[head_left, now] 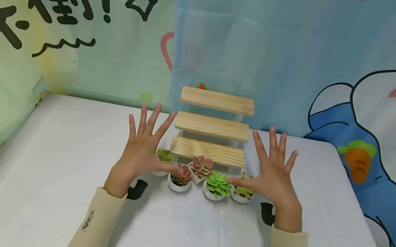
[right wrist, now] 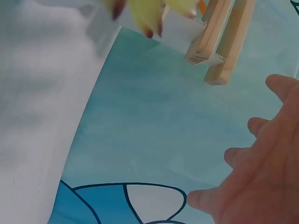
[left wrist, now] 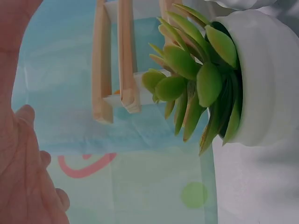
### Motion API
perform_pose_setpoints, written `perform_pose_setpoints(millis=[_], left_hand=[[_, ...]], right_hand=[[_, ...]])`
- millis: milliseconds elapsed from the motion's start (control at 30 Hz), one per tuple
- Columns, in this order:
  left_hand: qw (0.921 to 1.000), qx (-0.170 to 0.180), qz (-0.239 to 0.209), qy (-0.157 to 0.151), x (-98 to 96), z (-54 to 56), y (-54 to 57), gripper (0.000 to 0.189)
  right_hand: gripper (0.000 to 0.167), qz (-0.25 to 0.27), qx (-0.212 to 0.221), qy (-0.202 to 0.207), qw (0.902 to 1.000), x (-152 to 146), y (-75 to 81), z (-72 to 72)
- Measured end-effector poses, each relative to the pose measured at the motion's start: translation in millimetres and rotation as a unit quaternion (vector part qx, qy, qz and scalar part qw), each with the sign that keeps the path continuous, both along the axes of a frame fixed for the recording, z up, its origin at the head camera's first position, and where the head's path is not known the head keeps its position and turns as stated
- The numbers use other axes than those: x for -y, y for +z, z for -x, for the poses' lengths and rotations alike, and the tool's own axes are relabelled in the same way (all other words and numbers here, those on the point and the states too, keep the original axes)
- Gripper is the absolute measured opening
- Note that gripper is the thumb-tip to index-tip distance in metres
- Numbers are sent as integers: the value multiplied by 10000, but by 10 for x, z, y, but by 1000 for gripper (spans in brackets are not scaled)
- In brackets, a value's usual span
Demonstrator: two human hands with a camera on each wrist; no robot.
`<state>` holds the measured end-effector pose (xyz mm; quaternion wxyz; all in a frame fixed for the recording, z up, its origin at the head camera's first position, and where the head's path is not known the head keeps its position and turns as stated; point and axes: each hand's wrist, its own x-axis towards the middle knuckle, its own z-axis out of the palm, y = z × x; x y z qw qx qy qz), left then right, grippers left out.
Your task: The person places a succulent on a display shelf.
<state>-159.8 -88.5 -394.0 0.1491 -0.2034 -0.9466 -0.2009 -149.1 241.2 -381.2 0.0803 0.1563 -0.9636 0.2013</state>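
Observation:
Both hands hover with fingers spread wide, the left hand [head_left: 141, 149] on the left of the small potted succulents and the right hand [head_left: 274, 175] on their right. Neither one holds anything. The left thumb reaches over a green succulent [head_left: 165, 156] and towards a reddish-brown one [head_left: 181, 176]. The right thumb passes in front of a yellow-green succulent [head_left: 243, 192], its tip near a bright green one [head_left: 217, 183]. Between them sits a pink succulent [head_left: 201, 167] in an angular white pot. In the left wrist view a fleshy-leaved plant [left wrist: 196, 70] stands in a white pot [left wrist: 268, 79].
Behind the plants stands a three-step wooden shelf [head_left: 213, 127] with white supports. A white cloth covers the table [head_left: 56, 170]. Printed curtains [head_left: 255, 41] hang along the back and sides, close behind the shelf.

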Motion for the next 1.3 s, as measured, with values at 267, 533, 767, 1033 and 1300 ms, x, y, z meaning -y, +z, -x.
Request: perform_pose_setpoints(millis=[267, 533, 767, 1033, 1300], left_hand=[[9950, 3, -985, -181, -48, 60, 13, 93], [9730, 675, -2200, -193, -6, 173, 28, 76], [9363, 734, -3429, -197, 28, 533, 129, 61], [8730, 1801, -4532, 94, -47, 919, 126, 53], [8644, 2330, -4455, 82, -236, 1119, 230, 54]], right_hand=[[124, 502, 11, 260, 9984, 21, -10, 34], [117, 1204, 97, 354, 9920, 22, -86, 27], [105, 1863, 351, 231, 9816, -37, -85, 11], [99, 2646, 1351, -9, 9549, -120, -80, -166], [98, 2728, 1979, -194, 9413, -194, -206, -309]])
